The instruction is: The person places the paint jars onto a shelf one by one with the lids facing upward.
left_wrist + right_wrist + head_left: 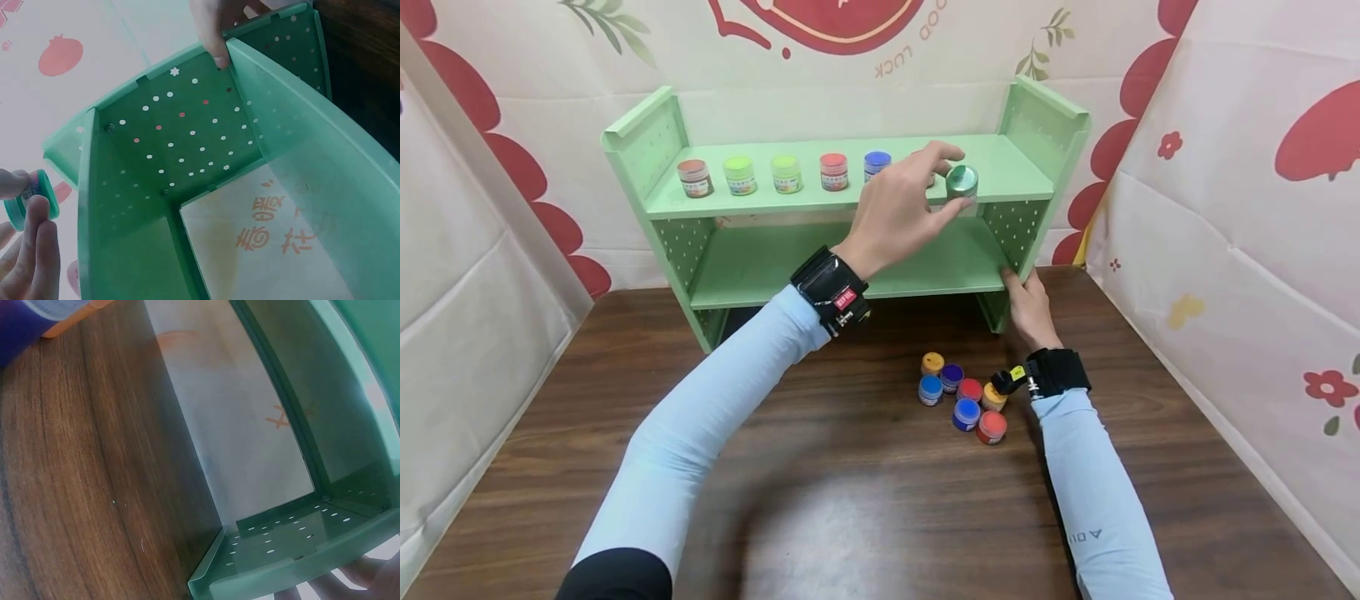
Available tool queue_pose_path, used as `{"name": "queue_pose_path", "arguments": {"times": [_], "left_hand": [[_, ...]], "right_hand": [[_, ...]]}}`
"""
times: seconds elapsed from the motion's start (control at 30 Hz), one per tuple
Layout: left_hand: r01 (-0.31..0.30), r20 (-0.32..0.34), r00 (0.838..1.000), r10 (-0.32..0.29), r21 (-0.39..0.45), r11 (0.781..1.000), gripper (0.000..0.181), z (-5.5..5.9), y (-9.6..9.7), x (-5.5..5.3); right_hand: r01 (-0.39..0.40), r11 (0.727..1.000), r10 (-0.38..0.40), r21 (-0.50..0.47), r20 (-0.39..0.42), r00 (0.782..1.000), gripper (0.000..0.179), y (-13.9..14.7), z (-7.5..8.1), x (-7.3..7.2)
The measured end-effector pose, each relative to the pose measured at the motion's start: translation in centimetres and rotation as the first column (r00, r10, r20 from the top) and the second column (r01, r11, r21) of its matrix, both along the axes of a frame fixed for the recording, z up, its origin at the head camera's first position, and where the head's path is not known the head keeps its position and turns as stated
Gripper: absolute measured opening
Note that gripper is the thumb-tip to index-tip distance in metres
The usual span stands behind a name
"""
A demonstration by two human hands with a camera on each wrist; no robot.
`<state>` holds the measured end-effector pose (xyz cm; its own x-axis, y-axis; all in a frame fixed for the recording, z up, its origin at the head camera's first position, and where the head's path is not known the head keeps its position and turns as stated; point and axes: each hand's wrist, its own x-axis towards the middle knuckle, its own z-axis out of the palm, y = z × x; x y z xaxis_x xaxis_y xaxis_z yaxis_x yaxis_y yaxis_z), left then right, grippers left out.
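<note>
My left hand (898,204) pinches a small paint jar with a dark green lid (962,182) between thumb and fingers. It is in front of the upper board's right part; the left wrist view shows the green-lidded jar (32,200) beside the board edge. My right hand (1032,308) grips the right side panel of the light green two-tier shelf (850,279), thumb inside near the lower board. On the upper board stand jars: brownish red (695,178), two lime green (741,175), red (833,172) and blue (876,163). Another jar is mostly hidden behind my left hand.
Several jars with orange, purple, blue and red lids cluster on the brown wooden table (820,500), left of my right wrist; one blue jar (966,414) is at the front. Printed cloth (1240,208) surrounds the table at the back and sides.
</note>
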<state>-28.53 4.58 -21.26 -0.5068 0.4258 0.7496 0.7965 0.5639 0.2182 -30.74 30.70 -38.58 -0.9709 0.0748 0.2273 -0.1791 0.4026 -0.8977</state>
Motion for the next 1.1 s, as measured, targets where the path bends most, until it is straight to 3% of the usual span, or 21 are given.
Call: {"name": "queue_pose_path", "arguments": {"times": [0.27,0.43,0.67,1.1], "left_hand": [[-0.093,0.05,0.994,0.099,-0.108,0.99,0.046,0.4,1.1,-0.9],[-0.129,0.034,0.99,0.135,-0.143,0.981,0.041,0.8,1.5,-1.2],[-0.163,0.016,0.985,0.17,-0.206,0.965,0.031,1.4,2.0,-1.7],[-0.185,0.03,0.979,0.2,-0.265,0.946,0.029,2.2,2.7,-2.6]], "right_hand": [[0.004,1.0,-0.004,0.018,-0.006,1.0,0.069,-0.1,-0.1,0.2],[0.027,0.999,-0.027,0.029,-0.016,1.0,0.069,-0.2,0.0,0.1],[0.034,0.999,-0.034,0.021,-0.026,0.999,0.067,-0.2,0.0,0.2],[0.029,0.999,-0.029,0.032,-0.016,0.999,0.068,-0.2,0.1,0.2]]}}
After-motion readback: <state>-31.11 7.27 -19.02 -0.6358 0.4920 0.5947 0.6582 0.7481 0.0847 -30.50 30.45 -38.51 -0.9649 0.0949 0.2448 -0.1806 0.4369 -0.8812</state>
